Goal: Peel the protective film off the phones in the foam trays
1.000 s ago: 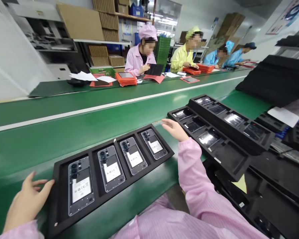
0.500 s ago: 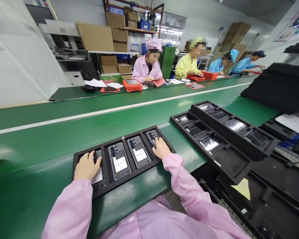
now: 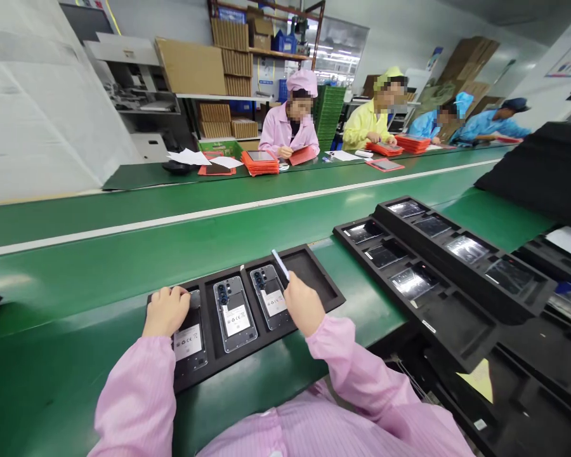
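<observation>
A black foam tray [image 3: 320,298] lies on the green bench in front of me, with phone back covers in three of its slots. My right hand [image 3: 302,304] is closed on a phone back cover [image 3: 280,264], lifted edge-on out of the rightmost slot, which now shows bare. My left hand [image 3: 165,311] rests curled on the top of the leftmost phone back cover [image 3: 188,339]. Two more covers [image 3: 235,313] lie flat between my hands.
Stacked black trays [image 3: 438,304] with shiny parts sit to the right, black foam sheets [image 3: 537,171] beyond. A green conveyor [image 3: 171,209] runs across. Several co-workers sit at the far side with red stacks [image 3: 261,162]. Shelves with cardboard stand behind.
My right hand has taken the rightmost cover and raised it out of its slot. My left hand slid up to the top of the leftmost cover. The view shifted slightly.
</observation>
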`<state>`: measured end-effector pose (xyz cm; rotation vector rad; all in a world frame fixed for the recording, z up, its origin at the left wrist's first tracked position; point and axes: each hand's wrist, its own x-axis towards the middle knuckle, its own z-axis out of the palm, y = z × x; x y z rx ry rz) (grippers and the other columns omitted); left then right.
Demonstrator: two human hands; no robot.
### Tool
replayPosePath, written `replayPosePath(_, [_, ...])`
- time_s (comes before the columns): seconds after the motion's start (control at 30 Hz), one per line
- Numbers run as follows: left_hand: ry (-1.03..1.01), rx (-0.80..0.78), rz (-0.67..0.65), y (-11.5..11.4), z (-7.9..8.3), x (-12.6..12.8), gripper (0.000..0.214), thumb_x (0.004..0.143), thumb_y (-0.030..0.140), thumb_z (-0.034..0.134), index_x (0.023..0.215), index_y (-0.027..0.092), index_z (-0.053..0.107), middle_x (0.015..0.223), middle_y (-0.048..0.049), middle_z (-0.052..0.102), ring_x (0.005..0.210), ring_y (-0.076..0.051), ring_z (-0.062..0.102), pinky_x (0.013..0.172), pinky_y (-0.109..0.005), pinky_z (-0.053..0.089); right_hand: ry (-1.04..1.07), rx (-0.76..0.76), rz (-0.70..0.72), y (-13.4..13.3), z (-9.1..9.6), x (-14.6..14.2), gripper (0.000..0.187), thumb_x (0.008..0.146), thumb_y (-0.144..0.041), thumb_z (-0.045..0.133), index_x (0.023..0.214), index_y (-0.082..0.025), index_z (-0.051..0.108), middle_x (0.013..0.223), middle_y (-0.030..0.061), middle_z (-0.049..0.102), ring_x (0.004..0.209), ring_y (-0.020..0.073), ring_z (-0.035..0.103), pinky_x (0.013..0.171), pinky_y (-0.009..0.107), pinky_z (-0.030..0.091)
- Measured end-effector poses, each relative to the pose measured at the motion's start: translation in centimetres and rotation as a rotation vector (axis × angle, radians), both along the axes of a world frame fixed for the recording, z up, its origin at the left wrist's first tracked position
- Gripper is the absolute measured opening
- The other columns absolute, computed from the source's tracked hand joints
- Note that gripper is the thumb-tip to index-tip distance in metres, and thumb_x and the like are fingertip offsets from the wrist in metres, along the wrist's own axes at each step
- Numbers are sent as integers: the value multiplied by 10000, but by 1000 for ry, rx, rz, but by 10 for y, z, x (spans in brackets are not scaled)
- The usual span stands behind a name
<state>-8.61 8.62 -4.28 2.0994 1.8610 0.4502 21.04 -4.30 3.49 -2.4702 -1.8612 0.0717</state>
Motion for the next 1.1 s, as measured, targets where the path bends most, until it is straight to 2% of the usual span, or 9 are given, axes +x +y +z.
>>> replayPosePath(0.2, [-327,32,90,-6,16,-10,234,823,296,382,886,207,588,1088,-139,599,1189,-360,486,1101,-500,319,-56,-68,90,11,-18,-40,524,926,16,303,1435,10,428,1449,276,478,1182,234,648,878,279,585])
replayPosePath(0.33, [-619,-48,189,-12,21,-14,265,778,397,461,896,220,618,992,-76,657,1012,-325,585,943,-431,446,-60,-97,165,15,-27,-49,520,906,-1,380,1414,-6,487,1512,265,407,1220,245,615,901,278,573])
replayPosePath(0.43, [-848,-117,259,-18,21,-12,397,761,487,446,1000,198,579,954,-74,658,926,-306,630,774,-378,521,-32,-92,123,19,-29,-46,612,879,-75,500,1484,-31,411,1576,257,299,1239,268,583,932,309,551])
replayPosePath(0.53, [-1150,-331,269,-27,28,-8,497,761,513,487,1117,176,566,917,-77,679,790,-293,669,629,-362,555,30,-106,50,24,-30,-40,747,883,-224,586,1548,-41,301,1585,263,263,1318,332,485,1046,409,471])
replayPosePath(0.67, [-1627,-666,327,-33,42,2,395,786,337,592,1141,174,650,949,-81,720,769,-259,702,643,-327,593,85,-118,7,31,-31,-33,832,885,-360,625,1574,-80,252,1520,263,348,1332,359,418,1072,463,404])
replayPosePath(0.77, [-1665,-762,425,-31,47,13,282,837,230,555,1086,185,678,967,-81,735,786,-255,722,678,-335,614,100,-142,-18,45,-28,-26,957,782,-353,722,1582,-137,243,1441,238,413,1275,359,440,1029,463,408])
replayPosePath(0.87, [-1705,-777,376,-28,46,29,222,884,217,538,1069,195,658,1010,-92,734,865,-280,733,762,-393,627,100,-144,-41,64,-23,-15,1042,703,-309,765,1583,-148,231,1379,225,439,1221,345,467,989,429,417])
replayPosePath(1.0, [-1824,-802,241,-30,42,44,228,922,250,525,1106,161,626,1065,-150,720,969,-338,719,857,-512,608,66,-103,-78,74,-23,-2,985,745,-310,736,1577,-158,230,1322,206,460,1184,318,486,965,390,412])
replayPosePath(1.1, [-1878,-820,250,-29,37,43,267,967,275,455,1154,140,591,1100,-194,706,1041,-368,696,879,-565,588,22,-73,-104,65,-25,-3,900,825,-381,687,1569,-131,247,1235,201,498,1148,325,515,958,407,411])
